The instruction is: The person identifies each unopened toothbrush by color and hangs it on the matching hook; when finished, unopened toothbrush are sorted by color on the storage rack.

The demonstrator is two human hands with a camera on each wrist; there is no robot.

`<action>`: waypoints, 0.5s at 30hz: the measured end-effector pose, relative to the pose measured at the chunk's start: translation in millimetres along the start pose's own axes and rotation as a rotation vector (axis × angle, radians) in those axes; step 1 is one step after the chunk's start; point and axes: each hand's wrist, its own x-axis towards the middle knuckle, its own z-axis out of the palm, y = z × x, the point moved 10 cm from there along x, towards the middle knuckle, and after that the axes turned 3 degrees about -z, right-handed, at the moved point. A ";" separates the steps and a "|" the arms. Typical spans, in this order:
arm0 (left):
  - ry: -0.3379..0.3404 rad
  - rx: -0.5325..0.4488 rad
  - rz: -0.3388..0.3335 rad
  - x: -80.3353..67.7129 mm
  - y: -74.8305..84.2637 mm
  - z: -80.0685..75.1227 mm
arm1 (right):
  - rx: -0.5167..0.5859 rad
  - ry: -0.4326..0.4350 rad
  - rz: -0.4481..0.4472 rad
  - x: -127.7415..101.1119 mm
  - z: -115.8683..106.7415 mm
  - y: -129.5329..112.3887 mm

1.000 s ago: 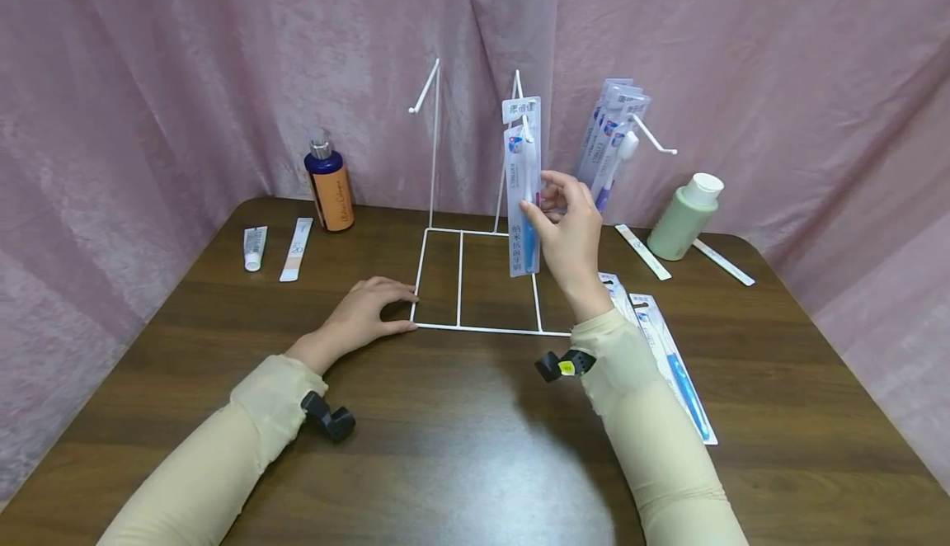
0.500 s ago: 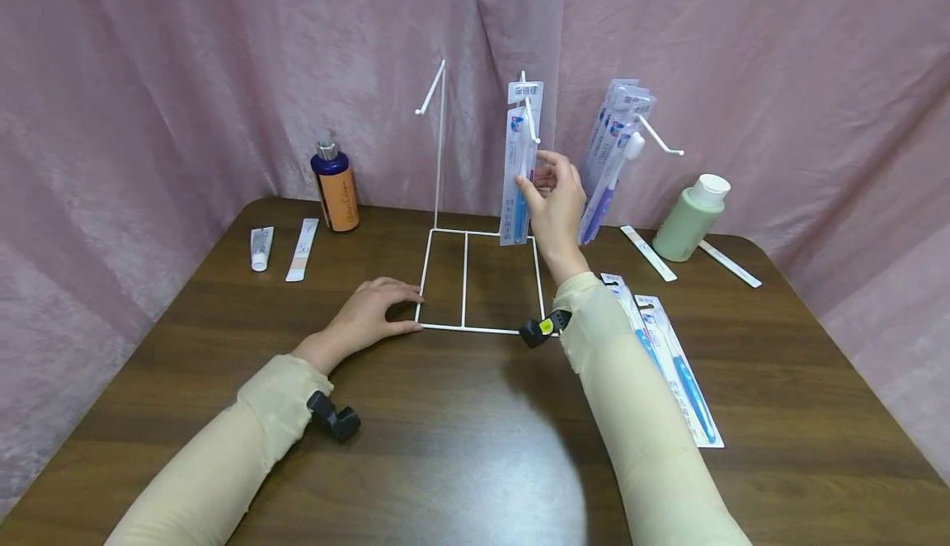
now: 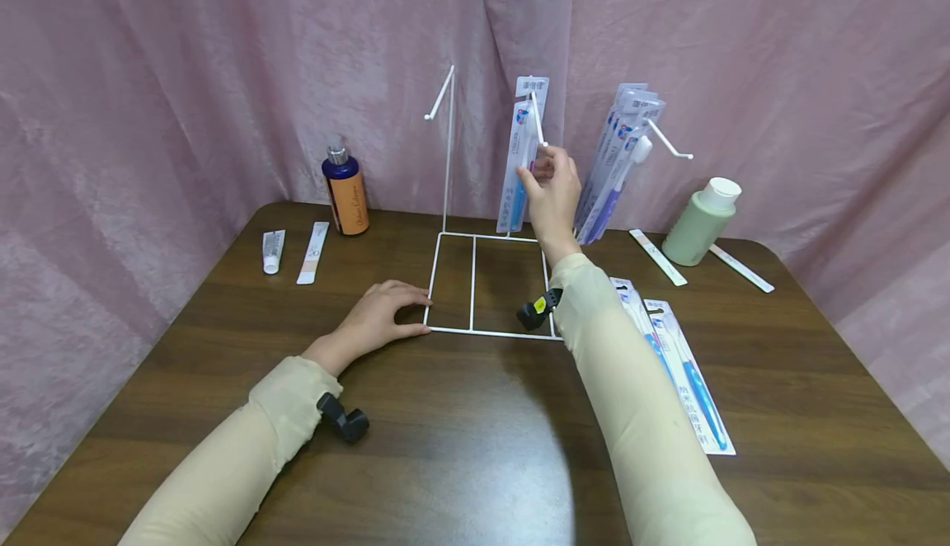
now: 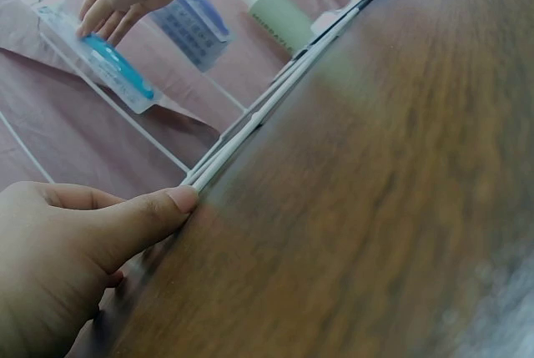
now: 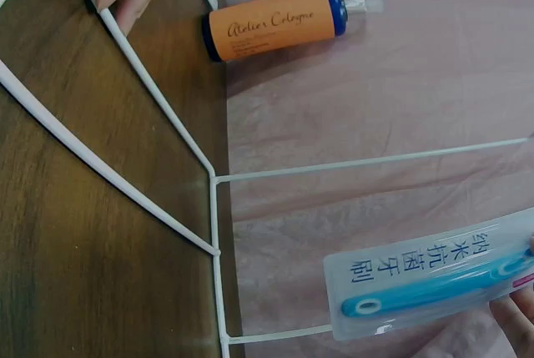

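Observation:
A white wire display stand sits mid-table with three upright hooks. My right hand pinches a packaged blue toothbrush that hangs on the middle hook; the same pack shows in the right wrist view. Several more toothbrush packs hang on the right hook. My left hand rests flat on the table, thumb and fingers pressed against the stand's front left corner. The left hook carries nothing.
An orange and blue pump bottle, a small tube and a flat sachet lie at the back left. A green bottle and white strips stand back right. Two toothbrush packs lie by my right forearm.
My right hand has carried the toothbrush pack up and back, and its top has slid further along the middle hook. My left hand stays on the stand's corner.

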 end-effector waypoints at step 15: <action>-0.008 -0.005 -0.016 3.4 -5.9 5.7 | -0.100 -0.096 -0.073 -5.1 -12.7 -8.3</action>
